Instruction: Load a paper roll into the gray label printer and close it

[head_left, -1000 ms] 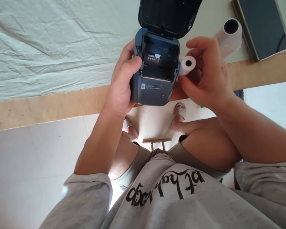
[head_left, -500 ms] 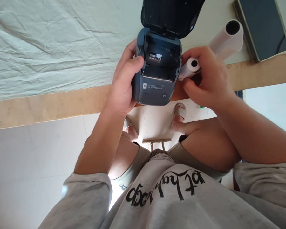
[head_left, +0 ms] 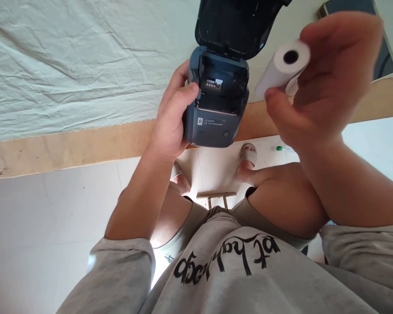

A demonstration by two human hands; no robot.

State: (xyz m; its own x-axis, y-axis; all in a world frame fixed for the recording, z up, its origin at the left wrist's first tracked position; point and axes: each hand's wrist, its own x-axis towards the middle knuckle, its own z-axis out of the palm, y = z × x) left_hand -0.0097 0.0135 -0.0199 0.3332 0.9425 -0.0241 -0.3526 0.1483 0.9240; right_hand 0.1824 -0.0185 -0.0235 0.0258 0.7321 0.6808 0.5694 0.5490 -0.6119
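Observation:
My left hand (head_left: 173, 109) is closed around the left side of a dark blue portable label printer (head_left: 211, 128), thumb on the rim of its paper bay. The printer's black lid (head_left: 234, 26) stands raised, and the bay holds no roll, only a printed sticker (head_left: 214, 83) on its floor. To the right of the printer, apart from it, my right hand (head_left: 334, 78) grips a white paper roll (head_left: 280, 65) between thumb and fingers. The roll is tilted, with its dark core hole facing up toward me. Some of my right fingers are hidden behind it.
A pale wrinkled cloth (head_left: 85, 65) covers the table, with a bare wooden edge (head_left: 68, 146) along the front. Behind my right hand lies a phone-like dark slab (head_left: 384, 59), partly covered. A small wooden stool (head_left: 216, 195) and my sandalled feet are below the table edge.
My right hand has lifted the paper roll up and to the right, away from the printer's side. A second white roll seen behind it earlier is now hidden. The printer barely moved.

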